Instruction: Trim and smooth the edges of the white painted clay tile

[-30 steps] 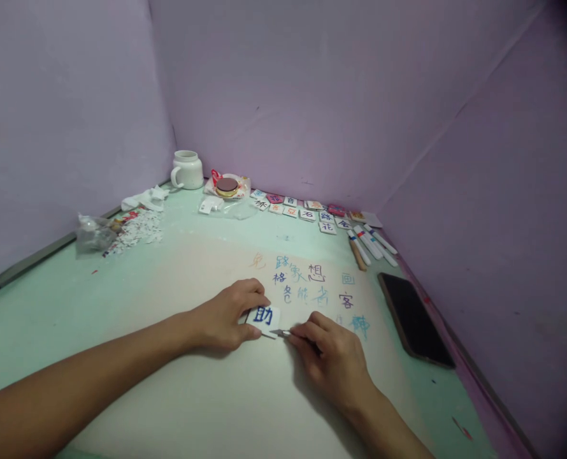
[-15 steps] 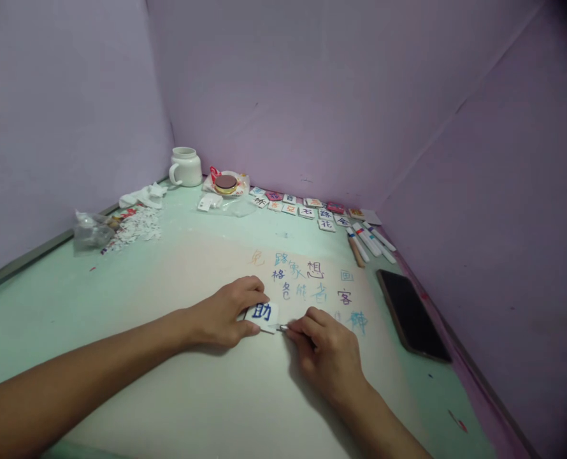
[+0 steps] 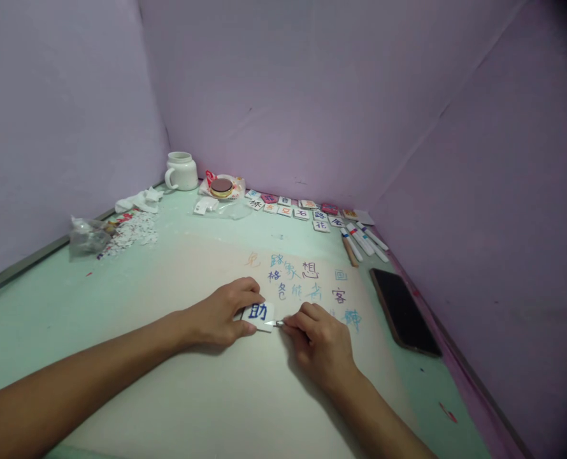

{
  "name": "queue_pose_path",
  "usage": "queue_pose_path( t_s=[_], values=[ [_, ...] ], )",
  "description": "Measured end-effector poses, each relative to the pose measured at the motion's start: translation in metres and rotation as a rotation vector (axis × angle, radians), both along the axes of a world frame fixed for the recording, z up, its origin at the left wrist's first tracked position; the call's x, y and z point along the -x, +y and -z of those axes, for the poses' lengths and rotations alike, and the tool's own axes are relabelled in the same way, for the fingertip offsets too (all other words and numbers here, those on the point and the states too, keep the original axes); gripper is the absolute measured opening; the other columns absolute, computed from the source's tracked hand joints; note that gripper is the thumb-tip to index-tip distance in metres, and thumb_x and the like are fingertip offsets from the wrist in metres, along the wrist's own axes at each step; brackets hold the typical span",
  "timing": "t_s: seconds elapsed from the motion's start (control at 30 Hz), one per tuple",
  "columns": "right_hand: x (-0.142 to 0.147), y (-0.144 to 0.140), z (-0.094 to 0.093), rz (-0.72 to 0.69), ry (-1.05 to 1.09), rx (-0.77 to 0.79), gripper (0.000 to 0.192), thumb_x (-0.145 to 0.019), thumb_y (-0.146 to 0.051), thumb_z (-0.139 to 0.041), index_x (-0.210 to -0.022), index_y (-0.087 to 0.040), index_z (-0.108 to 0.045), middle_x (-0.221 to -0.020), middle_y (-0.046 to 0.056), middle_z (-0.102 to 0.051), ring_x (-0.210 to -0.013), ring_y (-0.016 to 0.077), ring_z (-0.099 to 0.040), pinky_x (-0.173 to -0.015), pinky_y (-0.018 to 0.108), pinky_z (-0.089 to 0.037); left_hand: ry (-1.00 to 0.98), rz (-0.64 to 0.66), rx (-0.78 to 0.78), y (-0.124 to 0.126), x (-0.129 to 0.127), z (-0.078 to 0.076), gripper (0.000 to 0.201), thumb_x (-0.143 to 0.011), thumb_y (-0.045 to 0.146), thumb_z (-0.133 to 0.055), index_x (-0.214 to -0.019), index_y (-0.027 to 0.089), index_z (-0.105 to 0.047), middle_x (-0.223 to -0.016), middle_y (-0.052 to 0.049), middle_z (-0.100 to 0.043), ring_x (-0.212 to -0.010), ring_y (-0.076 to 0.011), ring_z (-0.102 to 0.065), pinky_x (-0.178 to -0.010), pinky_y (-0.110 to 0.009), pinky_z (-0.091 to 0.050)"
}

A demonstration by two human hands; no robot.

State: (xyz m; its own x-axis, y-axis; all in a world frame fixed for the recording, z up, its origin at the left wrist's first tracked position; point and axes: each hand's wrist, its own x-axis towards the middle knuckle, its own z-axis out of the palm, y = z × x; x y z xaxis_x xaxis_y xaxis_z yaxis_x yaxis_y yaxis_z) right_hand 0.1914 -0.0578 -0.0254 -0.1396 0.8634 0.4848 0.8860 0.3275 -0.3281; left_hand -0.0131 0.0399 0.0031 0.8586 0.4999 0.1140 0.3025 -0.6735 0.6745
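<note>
My left hand (image 3: 226, 312) is closed on the left side of a small white card (image 3: 267, 310) with a blue Chinese character, fingers above and thumb below. In a pinch, my right hand (image 3: 322, 347) grips a slim craft knife (image 3: 278, 323). Its pointed metal blade lies at the card's lower right corner; most of the handle is hidden in the fist. Under both hands is a pale board (image 3: 207, 395) with coloured handwritten characters (image 3: 309, 269) beyond the card.
A dark phone (image 3: 404, 312) lies at right, below several markers (image 3: 360, 239) and a brown stick (image 3: 350, 250). Lettered cards (image 3: 301, 215) line the back wall. Paper scraps (image 3: 133, 233), a plastic bag (image 3: 86, 237), a white mug (image 3: 182, 172) and a round tin (image 3: 222, 187) stand at the back left.
The blade has shifted slightly, from just off the card's right edge to over its lower right corner. The view has moved a little; the left hand keeps its hold.
</note>
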Motion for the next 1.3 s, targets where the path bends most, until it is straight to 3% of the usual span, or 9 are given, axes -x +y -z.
queue_pose_path(
  t_s=[0.33,0.9,1.1,1.3],
  values=[
    [-0.0025,0.0000,-0.0061,-0.055,0.008,0.059,0.019,-0.084,-0.019,-0.051,-0.075,-0.019,-0.068,-0.064,0.002,-0.056,-0.057,0.0132,-0.051,-0.050,0.024,-0.028,-0.008,-0.037,0.035,-0.0016,0.0025,0.0020,0.029,-0.072,0.019,-0.060,-0.101,0.017,-0.062,-0.102,-0.006,-0.051,-0.091,-0.0205,-0.053,-0.085,-0.032,-0.044],
    [0.0032,-0.0011,0.0009,0.186,-0.039,-0.057,0.022,-0.083,-0.020,-0.049,-0.068,-0.018,-0.065,-0.063,0.002,-0.056,-0.054,0.0133,-0.052,-0.046,0.024,-0.026,0.016,-0.079,0.042,-0.0043,-0.0005,-0.0037,0.023,-0.073,0.022,-0.059,-0.095,0.017,-0.063,-0.097,-0.005,-0.052,-0.082,-0.0188,-0.053,-0.076,-0.032,-0.044],
    [0.0009,-0.0064,0.0002,0.082,0.032,-0.019,0.014,-0.081,-0.020,-0.054,-0.075,-0.019,-0.067,-0.065,0.001,-0.057,-0.054,0.0119,-0.051,-0.048,0.023,-0.031,-0.003,-0.087,0.049,-0.0036,0.0003,-0.0014,0.023,-0.072,0.021,-0.059,-0.095,0.018,-0.061,-0.098,-0.005,-0.052,-0.086,-0.0205,-0.053,-0.079,-0.034,-0.045],
    [0.0025,-0.0039,0.0018,0.115,0.028,-0.025,0.014,-0.080,-0.020,-0.055,-0.072,-0.020,-0.067,-0.063,0.001,-0.057,-0.055,0.0127,-0.052,-0.048,0.024,-0.030,0.002,-0.062,0.034,-0.0035,0.0001,-0.0012,0.024,-0.074,0.022,-0.058,-0.097,0.018,-0.061,-0.100,-0.006,-0.052,-0.087,-0.0206,-0.053,-0.079,-0.034,-0.045]
  ],
)
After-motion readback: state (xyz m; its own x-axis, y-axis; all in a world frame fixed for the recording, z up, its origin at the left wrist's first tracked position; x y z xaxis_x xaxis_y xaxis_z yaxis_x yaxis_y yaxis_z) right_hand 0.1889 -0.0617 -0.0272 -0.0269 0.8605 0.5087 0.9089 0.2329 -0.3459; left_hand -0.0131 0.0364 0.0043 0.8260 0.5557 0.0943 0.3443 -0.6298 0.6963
